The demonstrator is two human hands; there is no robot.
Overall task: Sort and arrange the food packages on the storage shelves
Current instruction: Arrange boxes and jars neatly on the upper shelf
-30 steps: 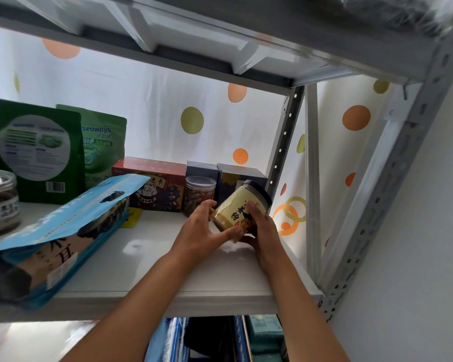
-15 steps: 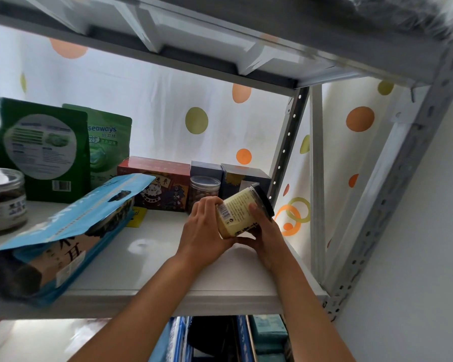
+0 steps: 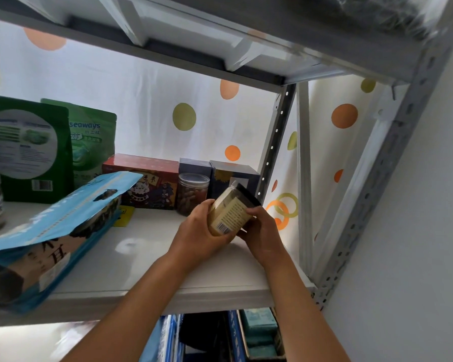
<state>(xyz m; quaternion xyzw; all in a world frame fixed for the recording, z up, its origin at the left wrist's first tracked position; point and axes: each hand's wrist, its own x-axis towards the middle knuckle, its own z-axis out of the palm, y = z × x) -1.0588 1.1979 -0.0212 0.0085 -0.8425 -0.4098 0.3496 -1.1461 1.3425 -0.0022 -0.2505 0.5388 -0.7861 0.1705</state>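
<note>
Yellow jar [image 3: 229, 214] (tilted), fingers [image 3: 254, 212] curled round

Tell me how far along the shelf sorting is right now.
Done, it seems: two green pouches, a red box, dark boxes and a nut jar stand along the back of the shelf. In hand: a tilted yellow jar, gripped by the left hand and right hand, not yet set down. Left: the blue bag lying at the front edge.
</note>
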